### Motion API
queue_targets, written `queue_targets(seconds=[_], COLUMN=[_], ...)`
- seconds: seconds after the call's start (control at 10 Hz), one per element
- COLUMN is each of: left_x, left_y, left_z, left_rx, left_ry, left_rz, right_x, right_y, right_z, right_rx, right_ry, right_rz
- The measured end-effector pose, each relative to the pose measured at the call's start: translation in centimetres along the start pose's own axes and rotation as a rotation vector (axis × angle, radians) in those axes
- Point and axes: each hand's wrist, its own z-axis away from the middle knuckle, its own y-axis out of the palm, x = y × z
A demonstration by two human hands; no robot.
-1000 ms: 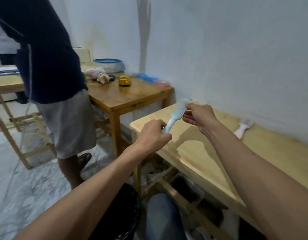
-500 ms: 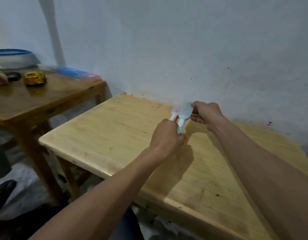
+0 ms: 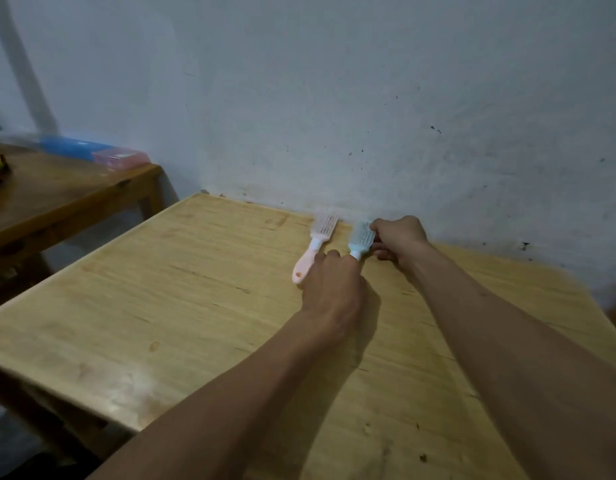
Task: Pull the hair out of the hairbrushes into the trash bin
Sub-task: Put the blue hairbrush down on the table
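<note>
Blue hairbrush [image 3: 361,238] lowered from mid-air to table [image 3: 161,306] at 12 o'clock, beside pink hairbrush [image 3: 315,245]; left hand [image 3: 334,289] clamped on handle, right hand [image 3: 398,242] pinching head; trash bin unseen; likely swapping brushes.

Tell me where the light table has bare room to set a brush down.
The whole near-left of the light table is bare, from its left edge to the left hand. It is crowded at the wall, where the pink hairbrush and blue hairbrush lie side by side, with the right hand there.
</note>
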Motion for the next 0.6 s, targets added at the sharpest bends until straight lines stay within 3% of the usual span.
queue_targets(seconds=[0.3, 0.5, 0.6], left_x=[0.8, 0.9, 0.8], left_y=[0.8, 0.6, -0.9], left_z=[-1.6, -1.9, -0.5], left_rx=[-0.035, 0.034, -0.085], left_ry=[0.021, 0.034, 0.077], left_rz=[-0.044, -0.008, 0.015], right_x=[0.1, -0.1, -0.1], right_y=[1.1, 0.9, 0.4], right_z=[-1.3, -0.9, -0.3], right_rx=[-0.092, -0.072, -0.047], right_ry=[-0.047, -0.051, -0.017], right_rz=[0.155, 0.091, 0.013])
